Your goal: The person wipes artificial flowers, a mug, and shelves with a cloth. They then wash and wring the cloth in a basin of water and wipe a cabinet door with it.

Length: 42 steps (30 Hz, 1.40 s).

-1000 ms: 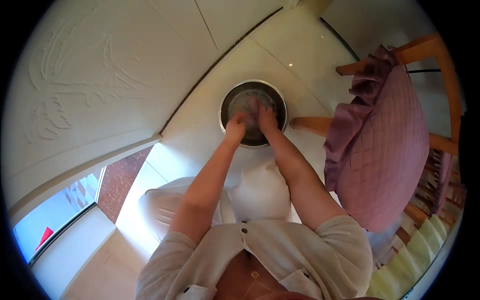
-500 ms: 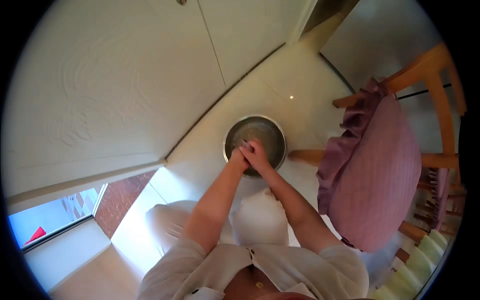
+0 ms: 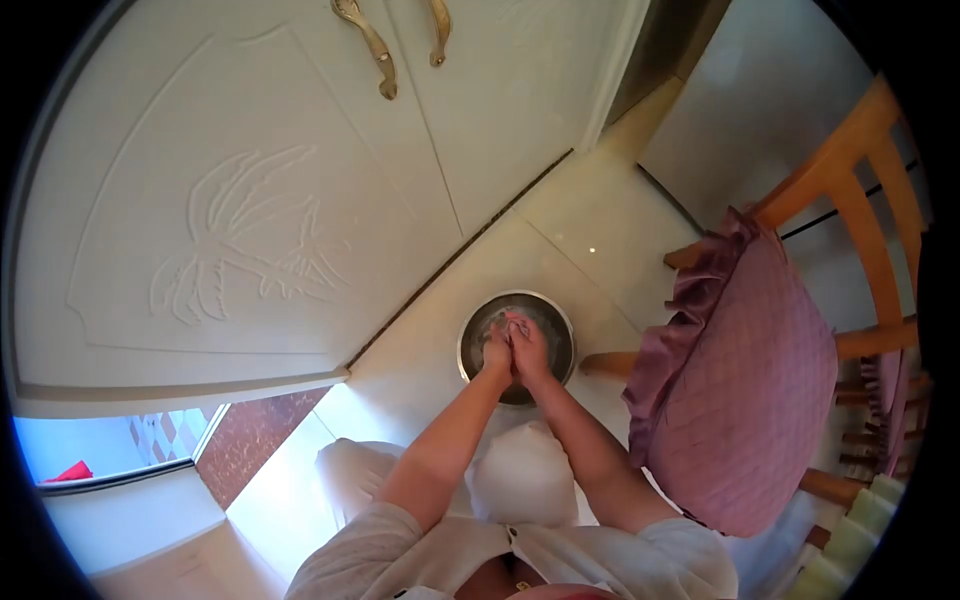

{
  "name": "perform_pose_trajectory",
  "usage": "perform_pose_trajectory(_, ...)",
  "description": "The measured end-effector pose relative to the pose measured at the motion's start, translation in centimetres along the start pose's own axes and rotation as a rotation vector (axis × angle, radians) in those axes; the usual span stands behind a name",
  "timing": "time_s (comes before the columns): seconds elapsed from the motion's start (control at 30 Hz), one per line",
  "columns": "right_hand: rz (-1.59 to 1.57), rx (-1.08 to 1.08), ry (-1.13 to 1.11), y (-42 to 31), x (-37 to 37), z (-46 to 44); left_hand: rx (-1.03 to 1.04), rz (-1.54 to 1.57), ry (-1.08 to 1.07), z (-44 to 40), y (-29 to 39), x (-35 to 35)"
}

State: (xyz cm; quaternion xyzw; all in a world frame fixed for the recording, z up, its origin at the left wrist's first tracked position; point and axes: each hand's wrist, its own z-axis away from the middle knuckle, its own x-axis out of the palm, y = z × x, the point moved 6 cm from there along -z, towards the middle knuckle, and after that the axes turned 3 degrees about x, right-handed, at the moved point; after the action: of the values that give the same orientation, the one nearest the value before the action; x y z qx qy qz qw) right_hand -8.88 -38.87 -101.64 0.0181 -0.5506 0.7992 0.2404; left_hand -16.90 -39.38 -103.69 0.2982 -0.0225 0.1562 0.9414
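A round metal basin (image 3: 568,352) stands on the floor in front of my knees, with greyish water (image 3: 548,318) in it. My left hand (image 3: 496,350) and my right hand (image 3: 529,348) are pressed together over the basin, side by side, fingers pointing to its far side. A small pinkish-red patch shows at the fingertips; whether it is a thing or part of the fingers is unclear. The fingers are closed against each other, and what lies between them is hidden.
Left of the basin is a white cabinet (image 3: 250,260) with a carved palm relief and brass handles (image 3: 372,50). A wooden chair (image 3: 845,200) with a frilled pink cushion (image 3: 740,400) stands close on the right. A grey panel (image 3: 760,110) rises behind it.
My view has tilted up, so the basin sits lower and the cabinet handles show. My hands have shifted from folded over one another to side by side, fingers pointing forward.
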Motion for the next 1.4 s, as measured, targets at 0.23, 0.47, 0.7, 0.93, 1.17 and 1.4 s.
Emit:
perform_pose_trajectory(0.23, 0.084, 0.026, 0.041, 0.0, 0.0, -0.5, 0.133, -0.405, 0.109, -0.2, 0.2, -0.6)
perform_pose_trajectory(0.47, 0.224, -0.001, 0.093, -0.2, -0.8, -0.9, 0.388, -0.492, 0.001, -2.5, -0.6, -0.5)
perform_pose_trajectory(0.7, 0.155, 0.076, 0.135, -0.2, -1.2, -1.2, 0.556, -0.613, 0.018, -0.4, 0.8, 0.1)
perform_pose_trajectory(0.93, -0.066, 0.104, 0.104, 0.9, -2.0, -1.8, 0.845, -0.808, 0.000, 2.7, 3.0, 1.1)
perform_pose_trajectory(1.17, 0.120, 0.241, 0.009, -8.5, -0.1, 0.8, 0.637, -0.460, 0.030, 2.5, 8.7, 0.2)
perform_pose_trajectory(1.4, 0.366, 0.138, -0.168, -7.0, -1.8, -2.3, 0.405, -0.494, -0.363, 6.7, 14.1, 0.4)
